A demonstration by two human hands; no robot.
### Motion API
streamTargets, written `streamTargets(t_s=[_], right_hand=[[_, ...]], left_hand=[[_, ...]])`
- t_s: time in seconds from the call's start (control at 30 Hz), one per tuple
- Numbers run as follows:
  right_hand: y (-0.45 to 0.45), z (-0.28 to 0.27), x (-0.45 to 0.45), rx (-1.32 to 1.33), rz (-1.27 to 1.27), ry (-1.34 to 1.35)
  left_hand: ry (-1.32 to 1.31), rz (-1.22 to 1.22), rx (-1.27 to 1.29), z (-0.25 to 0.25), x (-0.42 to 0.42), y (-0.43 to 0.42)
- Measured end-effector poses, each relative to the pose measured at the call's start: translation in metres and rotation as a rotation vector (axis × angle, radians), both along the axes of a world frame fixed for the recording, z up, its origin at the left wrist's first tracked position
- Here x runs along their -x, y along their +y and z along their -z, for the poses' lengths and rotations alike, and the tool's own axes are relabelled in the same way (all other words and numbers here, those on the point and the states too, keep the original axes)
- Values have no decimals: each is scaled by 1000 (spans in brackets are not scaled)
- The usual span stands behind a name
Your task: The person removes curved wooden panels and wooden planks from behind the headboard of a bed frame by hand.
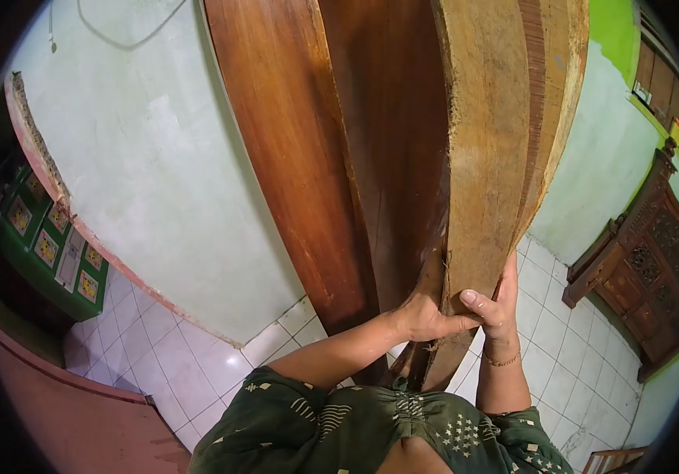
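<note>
A tall, rough-edged wooden plank (488,158) stands upright in front of me, its lower part between my hands. My left hand (422,314) wraps around its left edge, the thumb across the front and the fingers partly hidden behind. My right hand (499,306), with a thin bracelet at the wrist, closes on the right edge, thumb on the front face. The thumbs meet or nearly meet. Behind the plank, further wood layers (554,118) show at the right. A glossy reddish-brown board (284,150) and a dark brown panel (387,118) rise at the left.
A pale wall (150,158) with a broken pink edge stands at the left, with a green drawer cabinet (47,237) beyond it. Carved dark wooden furniture (644,268) leans at the right. White tiles (569,355) cover the floor. A reddish-brown surface (71,395) fills the lower left.
</note>
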State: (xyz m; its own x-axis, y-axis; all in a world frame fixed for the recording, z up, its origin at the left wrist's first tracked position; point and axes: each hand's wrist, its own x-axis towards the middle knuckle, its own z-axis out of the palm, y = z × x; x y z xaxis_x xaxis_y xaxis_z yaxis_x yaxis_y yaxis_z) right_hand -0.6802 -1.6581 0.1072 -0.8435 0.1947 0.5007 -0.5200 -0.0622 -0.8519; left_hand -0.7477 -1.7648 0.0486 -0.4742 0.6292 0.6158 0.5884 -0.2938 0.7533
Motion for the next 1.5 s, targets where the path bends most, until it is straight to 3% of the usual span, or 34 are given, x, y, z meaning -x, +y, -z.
streamTargets(t_s=[0.4,0.67,0.87,1.03,1.43,1.5], right_hand=[[-11,-52,3,-131,224,48],[-14,-82,10,-182,266,122],[2,-73,20,-220,282,152],[7,-40,26,-189,261,160],[-16,-1,48,-241,301,191],[-24,-4,52,-221,325,175]], left_hand=[[-284,377,-222,-48,11,5],[-219,370,-336,-68,24,15],[-315,410,-226,-68,36,21],[-131,325,-96,-53,44,10],[-404,324,107,-39,57,-42],[-243,361,116,-38,71,-48]])
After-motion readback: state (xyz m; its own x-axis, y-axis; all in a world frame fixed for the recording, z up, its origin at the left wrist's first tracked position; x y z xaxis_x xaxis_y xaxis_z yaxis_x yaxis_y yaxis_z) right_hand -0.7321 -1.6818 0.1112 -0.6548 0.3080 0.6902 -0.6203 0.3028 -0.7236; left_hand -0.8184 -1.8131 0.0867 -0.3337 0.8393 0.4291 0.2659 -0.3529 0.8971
